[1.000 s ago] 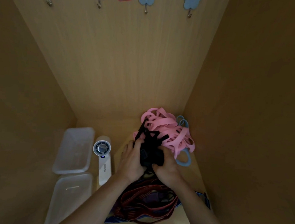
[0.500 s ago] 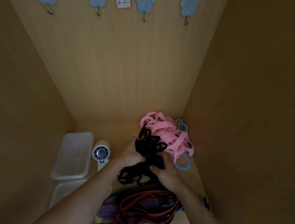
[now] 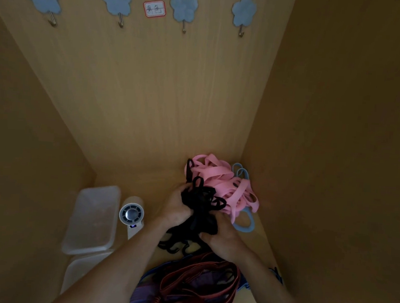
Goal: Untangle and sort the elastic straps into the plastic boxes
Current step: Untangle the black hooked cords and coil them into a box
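A tangled bundle of black straps [image 3: 201, 206] is gripped by both hands. The left hand [image 3: 176, 211] is curled around the bundle's left side, and the right hand [image 3: 225, 239] is closed on its lower right part. A few black ends with hooks are left hanging beneath the bundle. A heap of pink straps [image 3: 225, 182] is seen just behind and to the right of the bundle, touching it, with light blue loops [image 3: 246, 223] at that heap's right edge. Dark red straps [image 3: 198, 282] are piled in front of the bundle, under the forearms. To the bundle's left a white handheld fan [image 3: 130, 214] is laid, and further left two clear plastic boxes [image 3: 93, 217] are set one before the other.
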The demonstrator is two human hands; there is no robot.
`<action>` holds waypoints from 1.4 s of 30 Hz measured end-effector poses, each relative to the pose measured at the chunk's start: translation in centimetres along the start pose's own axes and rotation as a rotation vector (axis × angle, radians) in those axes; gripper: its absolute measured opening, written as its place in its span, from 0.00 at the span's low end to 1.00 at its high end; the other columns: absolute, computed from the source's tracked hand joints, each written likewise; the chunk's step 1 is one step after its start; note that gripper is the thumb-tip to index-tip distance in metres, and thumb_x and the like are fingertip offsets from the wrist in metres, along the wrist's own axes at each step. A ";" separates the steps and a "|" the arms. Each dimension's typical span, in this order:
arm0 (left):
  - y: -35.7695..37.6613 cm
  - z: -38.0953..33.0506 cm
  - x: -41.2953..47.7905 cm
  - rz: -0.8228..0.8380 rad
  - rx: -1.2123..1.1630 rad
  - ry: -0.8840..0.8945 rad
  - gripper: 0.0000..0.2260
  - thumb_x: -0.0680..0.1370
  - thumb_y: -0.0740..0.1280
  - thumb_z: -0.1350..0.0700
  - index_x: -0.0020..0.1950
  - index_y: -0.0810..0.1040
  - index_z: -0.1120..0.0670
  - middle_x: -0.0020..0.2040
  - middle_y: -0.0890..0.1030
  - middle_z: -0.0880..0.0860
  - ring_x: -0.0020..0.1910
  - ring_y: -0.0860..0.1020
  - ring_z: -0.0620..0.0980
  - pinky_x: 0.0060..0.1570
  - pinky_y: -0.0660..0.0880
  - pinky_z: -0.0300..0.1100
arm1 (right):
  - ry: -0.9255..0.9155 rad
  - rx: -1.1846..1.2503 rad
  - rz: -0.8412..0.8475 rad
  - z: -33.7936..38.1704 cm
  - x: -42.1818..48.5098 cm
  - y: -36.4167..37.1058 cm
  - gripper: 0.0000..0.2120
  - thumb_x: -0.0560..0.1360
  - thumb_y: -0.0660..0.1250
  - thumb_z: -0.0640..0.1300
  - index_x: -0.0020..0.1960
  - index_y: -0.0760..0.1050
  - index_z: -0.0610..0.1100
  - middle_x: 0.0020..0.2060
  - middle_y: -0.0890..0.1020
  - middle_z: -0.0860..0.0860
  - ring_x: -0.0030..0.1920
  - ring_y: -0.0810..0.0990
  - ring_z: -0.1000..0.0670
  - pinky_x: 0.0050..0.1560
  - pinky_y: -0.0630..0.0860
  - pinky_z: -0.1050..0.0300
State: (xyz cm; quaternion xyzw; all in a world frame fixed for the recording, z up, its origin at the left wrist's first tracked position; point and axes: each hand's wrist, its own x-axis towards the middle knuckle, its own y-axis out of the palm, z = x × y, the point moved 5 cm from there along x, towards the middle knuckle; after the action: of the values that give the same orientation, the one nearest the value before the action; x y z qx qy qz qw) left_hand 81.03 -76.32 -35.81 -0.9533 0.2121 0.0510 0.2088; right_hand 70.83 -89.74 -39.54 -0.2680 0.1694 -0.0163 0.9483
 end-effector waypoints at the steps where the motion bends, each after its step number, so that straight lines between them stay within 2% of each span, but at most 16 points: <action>1: 0.0 0.0 -0.2 -0.025 0.044 0.043 0.28 0.69 0.72 0.70 0.66 0.76 0.51 0.63 0.73 0.46 0.64 0.73 0.46 0.61 0.67 0.30 | 0.000 0.003 0.001 0.0 0.0 0.1 0.30 0.74 0.72 0.47 0.73 0.65 0.48 0.61 0.68 0.53 0.65 0.68 0.51 0.68 0.70 0.53; 4: 0.1 -0.9 -1.2 -0.082 0.129 0.192 0.28 0.71 0.72 0.66 0.70 0.74 0.52 0.64 0.70 0.43 0.64 0.69 0.39 0.60 0.61 0.20 | 0.000 0.017 0.000 0.4 -0.3 0.2 0.31 0.69 0.71 0.52 0.70 0.68 0.50 0.62 0.72 0.53 0.64 0.72 0.51 0.66 0.74 0.48; 8: 0.1 -0.9 -2.9 -0.097 0.198 0.346 0.30 0.70 0.70 0.66 0.70 0.74 0.47 0.65 0.68 0.34 0.65 0.67 0.27 0.65 0.62 0.23 | 0.011 0.045 -0.004 -0.8 0.1 0.3 0.28 0.65 0.70 0.55 0.64 0.71 0.52 0.58 0.78 0.53 0.60 0.77 0.51 0.60 0.78 0.46; 10: 0.0 -0.5 -3.6 -0.085 0.293 0.410 0.28 0.70 0.69 0.65 0.70 0.75 0.50 0.67 0.70 0.36 0.69 0.68 0.34 0.68 0.65 0.31 | 0.015 0.064 -0.020 -0.4 -0.2 0.1 0.26 0.65 0.69 0.54 0.63 0.72 0.52 0.56 0.79 0.54 0.58 0.78 0.53 0.59 0.79 0.48; 12: -0.1 0.0 -4.1 -0.073 0.410 0.446 0.28 0.71 0.67 0.61 0.71 0.74 0.52 0.70 0.72 0.44 0.71 0.70 0.44 0.71 0.68 0.41 | 0.018 0.087 -0.036 -0.1 -0.3 0.1 0.26 0.65 0.69 0.53 0.62 0.72 0.52 0.55 0.79 0.54 0.58 0.78 0.53 0.58 0.79 0.50; 16: -0.1 0.5 -5.2 -0.052 0.432 0.429 0.29 0.70 0.68 0.67 0.69 0.74 0.51 0.66 0.75 0.49 0.67 0.72 0.49 0.65 0.73 0.50 | 0.040 0.095 -0.059 0.0 -0.6 -0.2 0.26 0.64 0.72 0.48 0.61 0.71 0.50 0.57 0.77 0.51 0.59 0.77 0.51 0.59 0.78 0.52; 20: -0.2 1.0 -5.7 0.017 0.408 0.287 0.40 0.73 0.70 0.61 0.79 0.56 0.38 0.69 0.72 0.47 0.67 0.71 0.44 0.63 0.73 0.46 | 0.082 0.129 -0.116 -0.6 -0.7 -1.4 0.26 0.66 0.77 0.38 0.60 0.70 0.44 0.58 0.72 0.48 0.60 0.74 0.49 0.53 0.75 0.63; 23: 0.3 0.9 -6.0 0.110 0.575 0.341 0.35 0.72 0.67 0.58 0.78 0.62 0.45 0.68 0.72 0.48 0.69 0.66 0.47 0.68 0.69 0.48 | 0.135 0.188 -0.164 -2.1 -0.8 -2.8 0.24 0.68 0.75 0.30 0.59 0.70 0.43 0.54 0.72 0.52 0.58 0.74 0.50 0.48 0.72 0.71; 27: 1.0 1.2 -6.2 0.180 0.682 0.318 0.32 0.72 0.69 0.52 0.75 0.65 0.45 0.69 0.66 0.44 0.70 0.60 0.45 0.69 0.62 0.39 | 0.152 0.232 -0.171 -2.9 -1.4 -4.3 0.23 0.69 0.75 0.30 0.58 0.72 0.45 0.54 0.77 0.49 0.57 0.78 0.47 0.52 0.80 0.54; 30: 1.7 1.1 -6.3 0.221 0.676 0.298 0.29 0.72 0.70 0.42 0.72 0.68 0.45 0.75 0.59 0.43 0.74 0.56 0.45 0.72 0.63 0.48 | 0.093 0.148 -0.184 -2.9 -2.4 -5.6 0.22 0.69 0.74 0.30 0.55 0.74 0.49 0.52 0.77 0.57 0.55 0.79 0.51 0.51 0.78 0.60; 33: 2.4 0.7 -5.8 0.231 0.704 0.275 0.30 0.68 0.67 0.30 0.65 0.71 0.44 0.80 0.49 0.39 0.78 0.50 0.46 0.73 0.60 0.52 | 0.066 0.068 -0.174 -3.6 -3.3 -6.4 0.26 0.68 0.76 0.35 0.53 0.76 0.63 0.56 0.78 0.58 0.56 0.79 0.55 0.54 0.79 0.58; 34: 2.7 0.6 -5.6 0.235 0.713 0.264 0.31 0.67 0.66 0.28 0.63 0.72 0.45 0.81 0.49 0.39 0.78 0.49 0.46 0.74 0.59 0.52 | 0.074 0.056 -0.166 -3.9 -3.5 -6.4 0.25 0.68 0.77 0.36 0.52 0.75 0.64 0.56 0.78 0.57 0.55 0.79 0.56 0.53 0.78 0.58; 36: 3.4 0.3 -5.2 0.223 0.704 0.231 0.30 0.67 0.69 0.29 0.62 0.72 0.45 0.80 0.55 0.41 0.77 0.51 0.47 0.75 0.58 0.51 | 0.090 0.063 -0.166 -3.9 -3.6 -6.7 0.24 0.68 0.78 0.39 0.56 0.74 0.58 0.57 0.79 0.54 0.54 0.80 0.53 0.55 0.80 0.53; 38: 3.7 0.3 -5.0 0.169 0.642 0.200 0.30 0.66 0.73 0.33 0.62 0.70 0.44 0.73 0.64 0.45 0.73 0.60 0.51 0.72 0.62 0.50 | 0.098 0.172 -0.198 -3.9 -3.2 -7.3 0.20 0.70 0.74 0.37 0.58 0.75 0.49 0.58 0.81 0.49 0.54 0.81 0.50 0.58 0.79 0.48; 40: 3.7 0.5 -5.2 0.137 0.578 0.192 0.31 0.65 0.75 0.37 0.64 0.67 0.40 0.67 0.66 0.47 0.69 0.65 0.52 0.68 0.67 0.50 | 0.202 0.332 -0.223 -3.7 -2.7 -8.3 0.16 0.76 0.68 0.33 0.60 0.71 0.46 0.60 0.77 0.48 0.55 0.78 0.49 0.54 0.74 0.51; 42: 3.5 1.0 -5.3 0.150 0.527 0.187 0.38 0.65 0.76 0.39 0.71 0.61 0.35 0.69 0.66 0.47 0.70 0.64 0.52 0.70 0.67 0.52 | 0.292 0.419 -0.236 -3.8 -1.7 -9.1 0.15 0.77 0.67 0.36 0.62 0.72 0.44 0.62 0.77 0.47 0.51 0.78 0.51 0.49 0.73 0.53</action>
State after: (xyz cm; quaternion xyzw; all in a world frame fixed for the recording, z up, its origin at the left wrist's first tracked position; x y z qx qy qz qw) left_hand 74.68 -76.77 -37.07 -0.8484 0.3065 -0.0786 0.4243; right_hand 68.49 -99.21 -37.34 -0.0788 0.2650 -0.1996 0.9401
